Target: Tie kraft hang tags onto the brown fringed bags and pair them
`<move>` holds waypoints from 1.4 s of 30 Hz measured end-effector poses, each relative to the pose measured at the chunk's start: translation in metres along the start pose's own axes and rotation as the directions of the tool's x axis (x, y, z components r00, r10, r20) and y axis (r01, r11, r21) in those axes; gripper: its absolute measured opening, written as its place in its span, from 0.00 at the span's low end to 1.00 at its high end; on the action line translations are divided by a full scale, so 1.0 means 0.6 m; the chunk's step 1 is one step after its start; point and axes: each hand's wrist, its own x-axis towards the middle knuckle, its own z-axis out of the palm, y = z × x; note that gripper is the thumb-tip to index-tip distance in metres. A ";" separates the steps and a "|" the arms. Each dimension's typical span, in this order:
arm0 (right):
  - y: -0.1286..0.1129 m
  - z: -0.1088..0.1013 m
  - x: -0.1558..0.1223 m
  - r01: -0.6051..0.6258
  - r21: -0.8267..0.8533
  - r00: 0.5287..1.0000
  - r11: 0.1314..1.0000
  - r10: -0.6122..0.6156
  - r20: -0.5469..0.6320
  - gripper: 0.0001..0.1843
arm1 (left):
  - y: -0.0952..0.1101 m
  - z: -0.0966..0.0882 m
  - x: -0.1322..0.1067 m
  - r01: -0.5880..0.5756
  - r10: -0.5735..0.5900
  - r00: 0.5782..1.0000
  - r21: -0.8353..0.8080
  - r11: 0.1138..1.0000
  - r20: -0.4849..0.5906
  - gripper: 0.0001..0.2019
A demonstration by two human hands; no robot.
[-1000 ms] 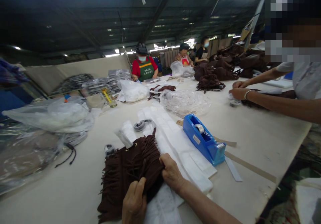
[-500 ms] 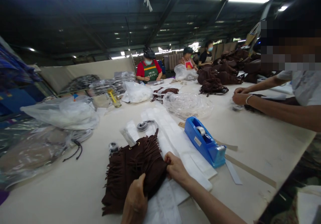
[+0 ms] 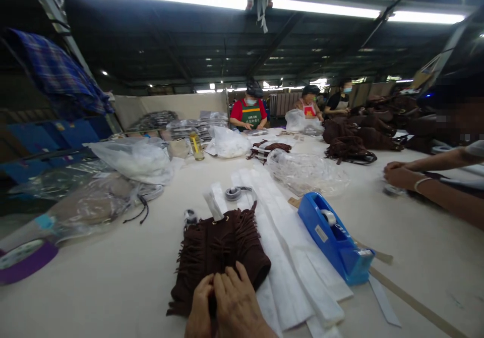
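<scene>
A dark brown fringed bag (image 3: 223,242) lies on the table in front of me, with two small metal eyelets along its far edge. My left hand (image 3: 200,302) is closed on the bag's near edge, thumb and fingers pinched. Beside it, touching, my right hand (image 3: 238,297) bends its fingers over the same part of the bag. What lies under my fingertips is hidden. At the bag's far side are a strip of white wrapping (image 3: 215,202), a coiled grey strap (image 3: 233,192) and a small wrapped roll (image 3: 190,217).
White sheets (image 3: 280,242) lie right of the bag, beside a blue tape dispenser (image 3: 333,237). Purple tape (image 3: 30,262) and plastic-wrapped goods (image 3: 102,202) are at left. A clear plastic bag (image 3: 306,171) lies ahead. A co-worker's hands (image 3: 401,176) work at right; other people stand behind.
My right hand has moved left from the bag's right edge to beside my left hand. The view has turned left, so the table's things appear further right, and the purple tape shows fully.
</scene>
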 end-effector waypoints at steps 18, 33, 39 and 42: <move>0.020 0.017 0.071 -0.268 -0.111 0.895 0.957 0.290 0.338 0.20 | 0.005 0.016 0.013 -0.241 0.242 0.970 0.046 0.970 -0.028 0.14; 0.109 -0.063 0.029 -0.489 -0.416 0.790 0.766 0.592 0.162 0.24 | 0.015 0.031 0.001 -0.195 0.197 0.980 0.193 0.962 0.009 0.11; 0.056 -0.043 0.064 -0.055 -0.160 0.983 0.986 0.082 0.166 0.28 | 0.012 0.026 0.011 -0.215 0.214 0.976 0.374 0.902 0.047 0.12; 0.045 -0.026 0.063 -0.076 -0.069 0.950 0.995 0.093 0.298 0.22 | -0.002 0.022 0.006 -0.378 0.370 0.922 0.463 0.802 0.113 0.15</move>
